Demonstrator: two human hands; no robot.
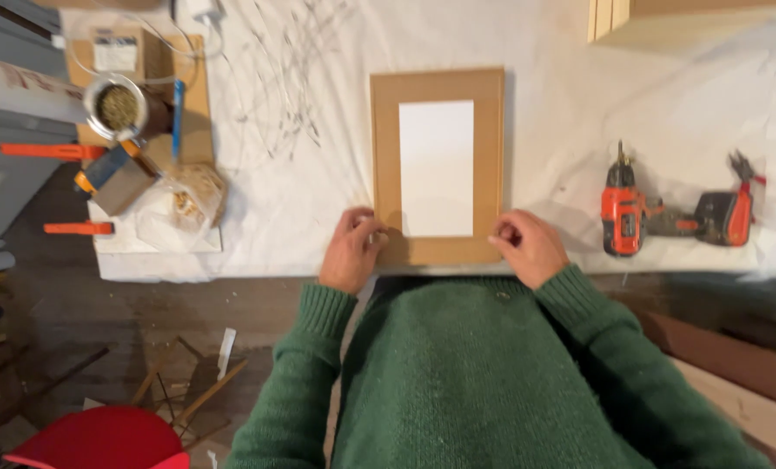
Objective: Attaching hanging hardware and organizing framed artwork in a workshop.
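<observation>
The brown frame (437,161) lies flat on the desk (318,200), its near corners pinched by left hand (353,250) and right hand (527,246), an orange drill (624,208) well apart.

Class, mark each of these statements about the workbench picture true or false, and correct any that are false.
1. Both hands touch the near end of the flat brown rectangular board frame. True: the left hand is at its near left corner and the right hand at its near right corner.
2. The orange and black power drill lies to the left of the frame. False: it lies to the right.
3. The frame's opening shows white. True.
4. The right hand holds the drill. False: the drill lies apart from it on the white table cover.
5. The sleeves are green knit. True.
</observation>
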